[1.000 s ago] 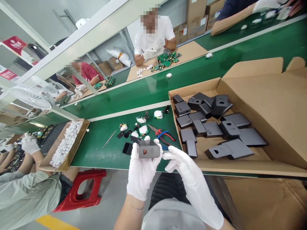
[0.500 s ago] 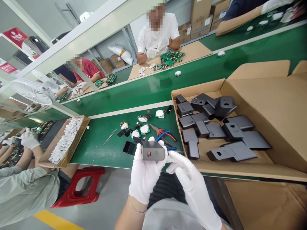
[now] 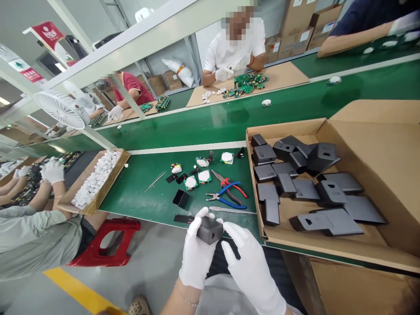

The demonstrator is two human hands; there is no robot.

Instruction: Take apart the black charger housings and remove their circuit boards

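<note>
Gloved in white, my left hand is closed around a dark grey charger housing, with a small port opening toward me. My right hand, also gloved, is just right of the housing, thumb and fingers apart; whether a fingertip touches it I cannot tell. A flat black piece lies by the table's front edge, left of the housing. Beyond my hands are an open black case, red-handled pliers, blue-handled pliers and a thin metal tool.
On my right stands a cardboard box of grey housings. Small circuit boards with white pads and tweezers lie on the green table. A carton of white pieces stands left. Co-workers sit across and to the left.
The housing has turned and tilted in my left hand, and both hands are lower in view. My right hand has opened wider. The view has shifted, showing more of the tools.
</note>
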